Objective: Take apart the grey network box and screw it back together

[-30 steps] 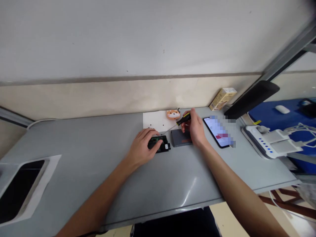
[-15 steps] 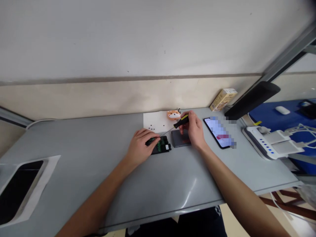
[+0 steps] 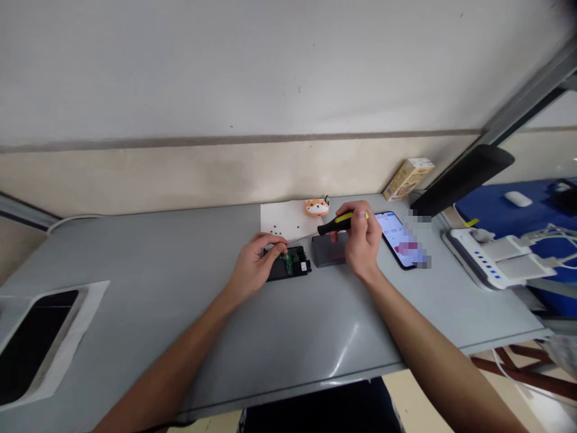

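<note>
My right hand (image 3: 363, 239) is wrapped round the black and yellow handle of a screwdriver (image 3: 336, 224). The shaft slants down to the left, nearly flat. At its tip, my left hand (image 3: 253, 264) has thumb and forefinger pinched together; whatever lies between them is too small to make out. Just beneath these fingers lies an open black casing with a green circuit board (image 3: 288, 262), its left part covered by the hand. A dark grey box-shaped cover (image 3: 325, 252) sits right of the board, under my right hand. Several tiny dark screws (image 3: 275, 230) rest on white paper (image 3: 282, 214).
An orange dog-faced case (image 3: 317, 207) stands on the paper's back edge. To the right are a lit phone (image 3: 396, 240), a small carton (image 3: 408, 179), a black upright post and a white power strip (image 3: 482, 264). A dark-screened device (image 3: 36, 343) lies at far left.
My right hand has shifted right and tipped the screwdriver flatter. My left finger and thumb have risen slightly off the board to the screwdriver's tip.
</note>
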A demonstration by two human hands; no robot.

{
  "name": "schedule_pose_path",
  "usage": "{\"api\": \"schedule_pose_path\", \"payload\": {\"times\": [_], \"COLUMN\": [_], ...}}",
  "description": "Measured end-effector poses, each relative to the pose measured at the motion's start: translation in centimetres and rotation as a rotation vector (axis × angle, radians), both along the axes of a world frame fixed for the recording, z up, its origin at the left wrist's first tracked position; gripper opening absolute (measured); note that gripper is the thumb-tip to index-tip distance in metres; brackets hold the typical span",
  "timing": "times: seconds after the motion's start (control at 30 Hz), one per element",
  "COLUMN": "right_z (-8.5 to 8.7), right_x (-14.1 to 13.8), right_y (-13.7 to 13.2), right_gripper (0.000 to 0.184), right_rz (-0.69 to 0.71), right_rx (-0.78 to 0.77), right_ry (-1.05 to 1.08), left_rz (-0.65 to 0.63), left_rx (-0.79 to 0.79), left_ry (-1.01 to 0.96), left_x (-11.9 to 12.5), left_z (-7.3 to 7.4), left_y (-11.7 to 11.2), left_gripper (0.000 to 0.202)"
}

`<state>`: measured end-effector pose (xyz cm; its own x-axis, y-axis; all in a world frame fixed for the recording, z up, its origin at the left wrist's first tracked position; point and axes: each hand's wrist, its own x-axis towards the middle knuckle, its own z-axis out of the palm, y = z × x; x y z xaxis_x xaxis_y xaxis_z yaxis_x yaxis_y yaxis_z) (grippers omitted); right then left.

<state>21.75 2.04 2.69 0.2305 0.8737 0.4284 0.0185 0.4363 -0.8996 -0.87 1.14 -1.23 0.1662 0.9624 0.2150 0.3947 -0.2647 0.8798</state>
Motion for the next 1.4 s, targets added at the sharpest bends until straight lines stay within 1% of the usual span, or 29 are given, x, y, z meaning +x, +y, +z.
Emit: {"api": "schedule_pose_path", "payload": {"times": [0.17,0.27,0.3,0.37,0.43,0.53,0.57,0.63,0.73,0.87,1.07,1.2,1.4], "right_z": [0.2,0.4,0.5,0.5,0.4,0.0,-0.1,-0.2,-0.4,-0.7,-0.9,-1.0,-1.0], "right_x": [-0.2,-0.2,-0.2,-0.1,0.1,0.3,0.3,0.4,0.4,0.4,0.5,0.6,0.6], "right_y": [-0.4,-0.7,-0.8,-0.8,-0.8,-0.5,-0.5,-0.4,-0.4,-0.3,-0.2,-0.2,-0.2], "right_gripper": [0.039,0.038,0.038,0.039,0.038,0.036,0.036,0.035,0.035,0.033,0.034,0.033,0.032], "right_rz": [-0.011,0.001,0.003,-0.002,-0.003,0.004,0.004,0.001,0.014,0.034,0.027,0.032,-0.012], "right_rx": [0.018,0.015,0.013,0.023,0.034,0.042,0.041,0.036,0.018,0.011,-0.001,-0.005,0.05], "right_ry": [-0.072,-0.083,-0.084,-0.1,-0.13,-0.191,-0.214,-0.258,-0.305,-0.368,-0.379,-0.376,-0.379], "left_rz": [0.0,0.014,-0.003,-0.077,-0.159,-0.221,-0.238,-0.274,-0.296,-0.283,-0.295,-0.297,-0.302], "left_rx": [0.004,0.01,-0.001,-0.025,-0.013,0.075,0.101,0.141,0.155,0.129,0.153,0.162,0.167], "left_ry": [0.006,0.023,0.029,0.055,0.129,0.317,0.377,0.46,0.482,0.444,0.422,0.422,0.434], "left_x": [0.2,0.3,0.3,0.2,-0.1,-0.5,-0.6,-0.7,-0.7,-0.5,-0.3,-0.3,-0.3], "left_z": [-0.1,0.1,0.3,0.6,0.7,0.4,0.2,-0.3,-0.7,-0.4,0.0,0.1,0.2], "left_y": [-0.2,-0.3,-0.4,-0.5,-0.5,-0.4,-0.3,-0.1,-0.1,-0.3,-0.3,-0.3,-0.3], "left_gripper": [0.021,0.021,0.022,0.025,0.036,0.068,0.074,0.081,0.073,0.061,0.054,0.054,0.052]}}
